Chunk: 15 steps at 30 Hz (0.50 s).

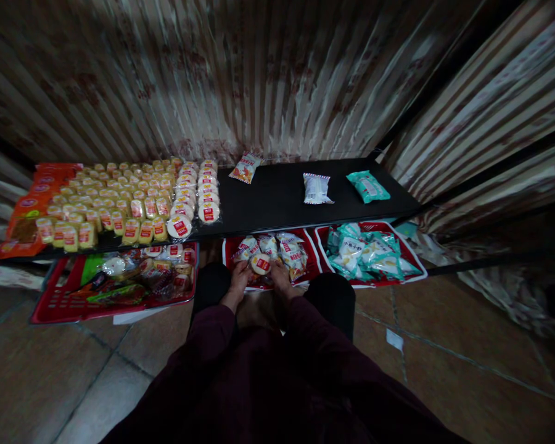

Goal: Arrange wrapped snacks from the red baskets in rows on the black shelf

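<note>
A round white packaged snack with a red label [260, 264] is held between both hands over the middle red basket [319, 259]. My left hand [240, 277] grips its left side, fingers closed on it. On its right side, my right hand [279, 274] has its fingers closed against the same snack. Bagged snacks [292, 251] lie in the basket around the hands. On the black shelf [268, 200] above, two columns of round white snacks [208, 191] stand beside rows of yellow wrapped cakes [132, 229].
An orange bag [32, 203] lies at the shelf's left end. Farther right on it are a red-and-white packet [246, 167], a white packet [317, 188] and a teal packet [369, 187]. Red baskets stand left [50, 302] and right [420, 271]. A curtain [259, 80] hangs behind.
</note>
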Motion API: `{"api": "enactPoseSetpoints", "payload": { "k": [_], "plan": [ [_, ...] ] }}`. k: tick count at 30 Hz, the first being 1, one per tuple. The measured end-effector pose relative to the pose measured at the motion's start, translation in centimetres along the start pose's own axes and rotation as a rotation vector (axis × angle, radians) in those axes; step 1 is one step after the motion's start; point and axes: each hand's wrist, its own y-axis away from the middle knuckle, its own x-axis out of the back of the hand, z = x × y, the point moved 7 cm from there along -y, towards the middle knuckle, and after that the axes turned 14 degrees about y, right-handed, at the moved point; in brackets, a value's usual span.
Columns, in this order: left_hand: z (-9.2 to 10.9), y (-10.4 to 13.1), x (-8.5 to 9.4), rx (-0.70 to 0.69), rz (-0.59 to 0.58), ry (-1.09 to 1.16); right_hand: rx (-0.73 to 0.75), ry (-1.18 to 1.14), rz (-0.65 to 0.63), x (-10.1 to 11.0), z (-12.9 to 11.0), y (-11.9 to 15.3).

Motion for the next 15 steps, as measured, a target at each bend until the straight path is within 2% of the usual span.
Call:
{"api": "enactPoseSetpoints", "payload": {
  "k": [6,15],
  "plan": [
    [0.05,0.11,-0.16,0.034,-0.014,0.003,-0.133,-0.226,0.068,-0.42,0.29,0.2],
    [0.6,0.68,-0.61,-0.013,-0.122,0.114,-0.192,-0.256,-0.007,-0.43,0.61,0.7]
  ]
}}
